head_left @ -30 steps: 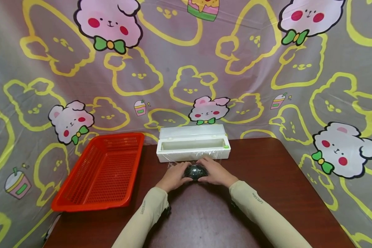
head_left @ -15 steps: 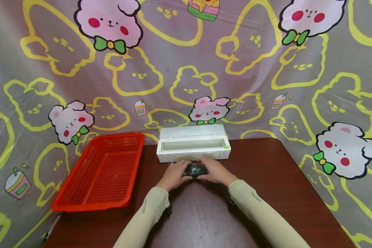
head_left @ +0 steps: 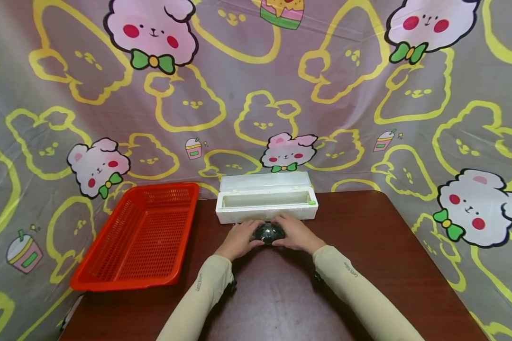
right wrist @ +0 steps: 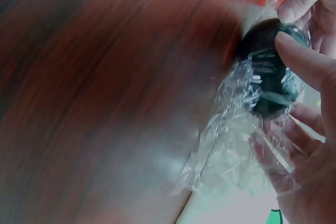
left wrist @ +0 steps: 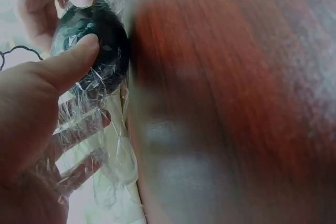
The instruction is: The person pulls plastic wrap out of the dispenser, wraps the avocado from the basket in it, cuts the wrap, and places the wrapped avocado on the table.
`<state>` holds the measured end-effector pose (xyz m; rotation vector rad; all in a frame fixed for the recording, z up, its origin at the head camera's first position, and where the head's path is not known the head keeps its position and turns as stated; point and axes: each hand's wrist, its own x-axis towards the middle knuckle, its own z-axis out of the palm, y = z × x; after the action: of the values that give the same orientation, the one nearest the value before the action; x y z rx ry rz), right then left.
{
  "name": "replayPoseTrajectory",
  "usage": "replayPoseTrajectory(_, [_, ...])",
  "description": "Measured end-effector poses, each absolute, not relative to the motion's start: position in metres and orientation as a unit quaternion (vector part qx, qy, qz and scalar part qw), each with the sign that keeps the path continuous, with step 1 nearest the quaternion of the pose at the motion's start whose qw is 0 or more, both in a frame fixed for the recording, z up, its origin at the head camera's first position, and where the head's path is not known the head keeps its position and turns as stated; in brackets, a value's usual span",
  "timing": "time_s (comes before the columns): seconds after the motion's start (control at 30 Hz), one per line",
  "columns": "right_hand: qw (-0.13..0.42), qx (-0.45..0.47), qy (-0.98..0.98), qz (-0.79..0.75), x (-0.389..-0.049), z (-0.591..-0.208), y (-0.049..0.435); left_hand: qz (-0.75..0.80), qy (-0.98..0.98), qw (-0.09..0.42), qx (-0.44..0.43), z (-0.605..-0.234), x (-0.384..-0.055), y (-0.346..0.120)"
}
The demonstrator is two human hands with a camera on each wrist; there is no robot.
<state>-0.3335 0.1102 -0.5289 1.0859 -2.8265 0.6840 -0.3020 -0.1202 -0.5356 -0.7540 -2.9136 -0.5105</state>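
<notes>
Left hand at nine o'clock and right hand at three o'clock grip a dark, glossy, rounded object between them, each thumb on its near side. Clear film clings around the object and trails off crinkled and loose, toward six o'clock in the left wrist view. Just beyond the object, at twelve o'clock, a long white box lies on a brown desk, its lid raised. Well apart, at nine o'clock, stands a red basket with slotted walls. The step in hand appears to be wrapping the object in film; the next move seems to call for steady thumbs while the loose ends are gathered and tucked under. Film and glare partly hide the far fingers, so whether the object touches the desk is hard to tell.
</notes>
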Motion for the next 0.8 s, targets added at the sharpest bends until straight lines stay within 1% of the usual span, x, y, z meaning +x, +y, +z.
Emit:
replayPoseTrajectory(0.23, [0.021, 0.344, -0.914, 0.214, -0.3344, -0.5271, 0.1054, -0.179, -0.953, 0.036, -0.24, -0.5348, -0.3031, -0.1206])
replayPoseTrajectory(0.53, [0.023, 0.346, -0.913, 0.213, -0.3389, -0.5288, 0.1056, -0.169, -0.952, 0.071, -0.244, -0.5374, -0.3063, -0.1185])
replayPoseTrajectory(0.8, [0.019, 0.338, -0.916, 0.214, -0.3425, -0.5293, 0.1051, -0.158, -0.954, 0.063, -0.246, -0.5381, -0.3097, -0.1188])
